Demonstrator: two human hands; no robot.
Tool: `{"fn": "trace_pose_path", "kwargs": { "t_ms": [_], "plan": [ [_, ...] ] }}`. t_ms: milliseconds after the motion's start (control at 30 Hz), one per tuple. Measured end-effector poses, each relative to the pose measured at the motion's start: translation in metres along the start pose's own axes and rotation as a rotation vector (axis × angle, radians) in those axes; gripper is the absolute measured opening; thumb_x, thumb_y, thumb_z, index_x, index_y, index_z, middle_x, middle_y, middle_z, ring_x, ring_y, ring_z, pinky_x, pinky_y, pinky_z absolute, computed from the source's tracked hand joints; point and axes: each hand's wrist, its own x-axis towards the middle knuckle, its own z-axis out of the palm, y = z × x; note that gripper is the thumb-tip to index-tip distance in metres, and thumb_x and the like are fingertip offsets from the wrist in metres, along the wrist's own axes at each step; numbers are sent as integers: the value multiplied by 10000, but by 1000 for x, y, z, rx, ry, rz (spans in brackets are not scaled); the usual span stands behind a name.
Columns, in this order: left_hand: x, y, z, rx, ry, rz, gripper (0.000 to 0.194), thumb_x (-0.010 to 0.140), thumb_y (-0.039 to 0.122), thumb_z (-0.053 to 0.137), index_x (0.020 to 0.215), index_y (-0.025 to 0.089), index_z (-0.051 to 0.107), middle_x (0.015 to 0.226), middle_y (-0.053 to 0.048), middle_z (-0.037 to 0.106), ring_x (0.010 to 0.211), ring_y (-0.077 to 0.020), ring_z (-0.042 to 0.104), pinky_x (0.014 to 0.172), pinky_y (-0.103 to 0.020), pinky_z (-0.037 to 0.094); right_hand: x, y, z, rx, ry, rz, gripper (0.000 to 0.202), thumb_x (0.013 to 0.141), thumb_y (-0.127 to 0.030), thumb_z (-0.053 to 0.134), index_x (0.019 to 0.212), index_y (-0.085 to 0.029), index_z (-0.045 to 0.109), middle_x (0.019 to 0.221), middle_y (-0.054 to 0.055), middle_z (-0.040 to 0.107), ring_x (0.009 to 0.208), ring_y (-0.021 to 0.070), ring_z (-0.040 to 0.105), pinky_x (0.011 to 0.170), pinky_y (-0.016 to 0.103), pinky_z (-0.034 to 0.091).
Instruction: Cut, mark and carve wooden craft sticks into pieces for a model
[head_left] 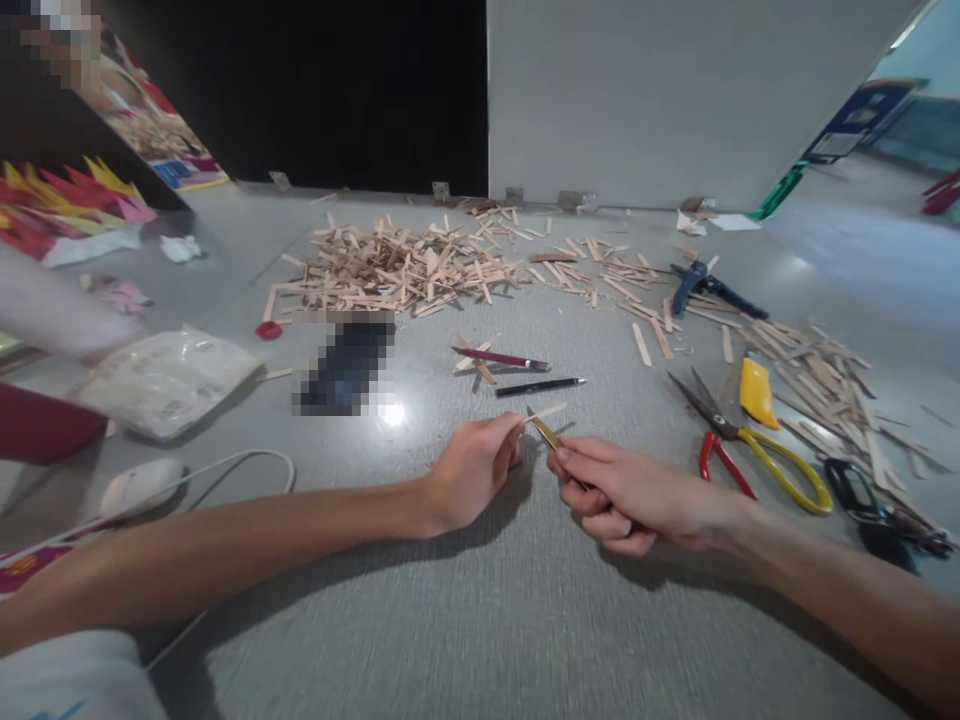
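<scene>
A stick (pixel 555 409) and a pointed tool (pixel 547 434) meet between two hands.
The stick juts rightward from the left hand (pixel 472 472), whose thumb and fingers pinch its end, low over the table (pixel 480 620); the right hand (pixel 611 490) is curled round the tool, its dark tip at the stick, though contact is hard to tell. Just beyond lie a black pen (pixel 540 387) and a red pen (pixel 506 358); farther off, a stick pile (pixel 397 265); rightward, yellow-handled scissors (pixel 726 430).
</scene>
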Motion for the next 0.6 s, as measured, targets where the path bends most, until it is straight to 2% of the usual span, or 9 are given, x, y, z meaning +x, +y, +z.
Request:
{"fn": "trace_pose_path", "kwargs": {
  "t_ms": [67,167,233,300,367,500,600],
  "plan": [
    [0,2,0,-2,8,0,314,1065,247,347,760,238,423,596,57,492,509,-113,442,521,-228,376,7,10,18,20,57,-36,276,1162,-388,331,909,-282,360,599,-137,300,421,58,120,373,143,148],
    [-1,6,-1,-7,3,7,339,1070,269,360,736,240,413,590,57,484,513,-118,433,528,-238,376,17,25,44,-7,251,-83,212,1160,-371,300,970,-295,354,638,-127,372,407,65,224,357,157,214],
    [0,6,-2,-18,4,12,347,1076,283,365,736,240,420,589,57,490,513,-118,439,534,-237,387,20,29,50,-86,312,-118,186,1148,-402,349,999,-293,366,657,-121,387,412,67,268,353,169,246],
    [2,6,-4,-32,13,17,359,1090,297,356,745,238,436,590,58,504,506,-113,451,543,-233,402,17,25,41,-165,293,-144,214,1128,-449,432,999,-283,394,651,-121,384,412,62,272,354,176,263],
    [4,4,-5,-46,22,16,375,1109,329,347,767,234,470,608,52,540,507,-111,479,550,-230,414,11,15,25,-229,233,-157,252,1113,-472,486,974,-271,423,645,-117,388,420,58,288,366,175,288],
    [8,3,-6,-77,13,-22,402,1134,420,340,870,220,568,650,35,607,513,-114,530,541,-227,423,-3,-10,-6,-345,101,-178,325,1106,-535,476,948,-251,469,655,-103,379,460,67,318,394,180,290],
    [8,4,-7,-74,19,-36,403,1132,417,367,853,213,575,633,40,605,507,-109,538,557,-223,437,-10,-23,-17,-403,124,-194,346,1089,-541,509,943,-229,540,648,-96,355,497,78,294,424,192,243]
  ]
}}
